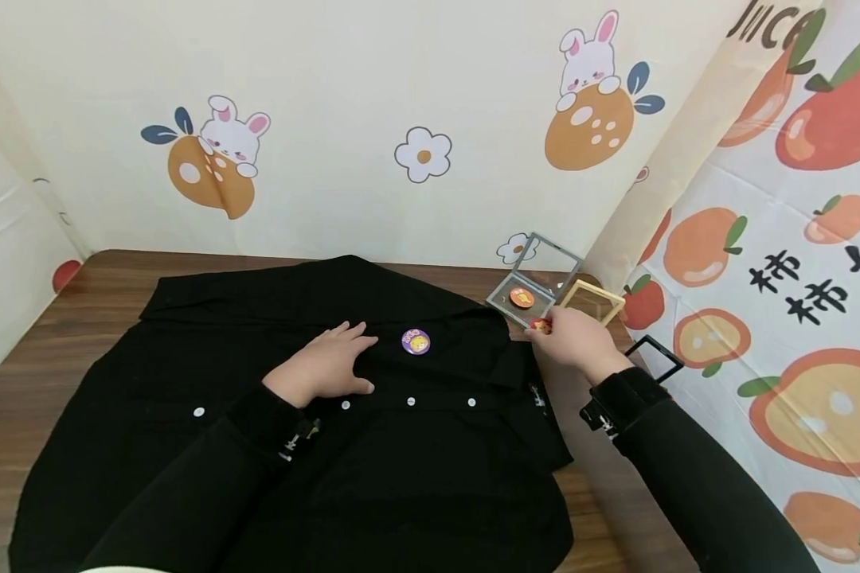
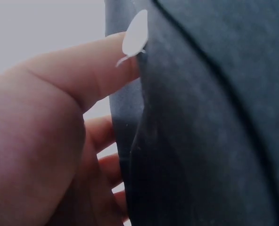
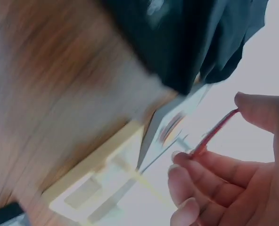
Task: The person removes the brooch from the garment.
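A black shirt with white buttons lies spread on the wooden table. My left hand rests on it with the fingers apart; in the left wrist view the thumb is beside a white button. A round purple badge sits on the shirt, right of that hand. My right hand pinches a small red and yellow badge, seen edge-on in the right wrist view, between thumb and fingertips. Just beyond it, a grey case with its clear lid raised contains an orange badge.
A cream-yellow case stands beside the grey one, and a black-framed case is partly hidden behind the right forearm. Printed cloth walls border the wooden table at the back and sides.
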### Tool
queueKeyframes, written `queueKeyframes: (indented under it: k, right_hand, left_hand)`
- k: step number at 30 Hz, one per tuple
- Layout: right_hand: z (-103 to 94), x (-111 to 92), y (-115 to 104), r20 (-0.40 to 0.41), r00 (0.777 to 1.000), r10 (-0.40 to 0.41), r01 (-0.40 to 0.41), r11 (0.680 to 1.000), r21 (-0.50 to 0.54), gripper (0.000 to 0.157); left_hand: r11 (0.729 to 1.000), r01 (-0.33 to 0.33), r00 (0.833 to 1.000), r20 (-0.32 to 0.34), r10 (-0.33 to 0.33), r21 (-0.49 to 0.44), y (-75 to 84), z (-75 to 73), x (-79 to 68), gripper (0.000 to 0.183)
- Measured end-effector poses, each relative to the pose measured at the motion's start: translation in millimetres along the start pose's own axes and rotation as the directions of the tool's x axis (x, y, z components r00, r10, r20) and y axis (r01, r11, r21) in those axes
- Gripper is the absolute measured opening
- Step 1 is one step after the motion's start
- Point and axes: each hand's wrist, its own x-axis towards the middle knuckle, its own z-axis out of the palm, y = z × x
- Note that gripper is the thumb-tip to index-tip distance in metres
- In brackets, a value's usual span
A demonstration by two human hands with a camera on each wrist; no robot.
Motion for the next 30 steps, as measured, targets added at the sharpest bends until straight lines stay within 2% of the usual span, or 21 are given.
queueKeyframes:
  k: [4,9,13,17,27,30]
  right_hand:
    - [-7.9,4,15,0.031,0.999,0.043,-0.041,0.998,-0.055,0.039]
    - [-16.4,9,29,0.111,0.987,0.115,-0.105,0.990,-0.089,0.052]
    - [-15.0,13,37,0.149,0.979,0.141,-0.128,0.987,-0.095,0.042]
    - [-9.7,15,42,0.140,0.977,0.160,-0.147,0.984,-0.097,0.032]
    - [0.9,20,53,0.150,0.968,0.202,-0.192,0.978,-0.075,0.035]
    - [2.4,19,55,0.121,0.971,0.207,-0.200,0.977,-0.073,0.036]
  left_hand:
    - [1.000,0.003,1.000,-0.004,-0.003,-0.006,0.3,-1.3,-1.1,0.078]
    - [1.000,0.006,1.000,-0.006,-0.006,-0.016,0.8,-2.4,-2.0,0.078]
    - [1.000,0.010,1.000,-0.002,-0.010,-0.017,0.1,-1.6,-2.5,0.078]
    - [1.000,0.007,1.000,-0.003,-0.008,-0.012,-1.1,-1.3,-2.2,0.078]
    - [1.000,0.007,1.000,0.002,-0.007,-0.009,1.2,-0.9,-0.2,0.078]
    - [1.000,0.007,1.000,0.004,-0.007,-0.010,2.9,-0.6,-0.4,0.078]
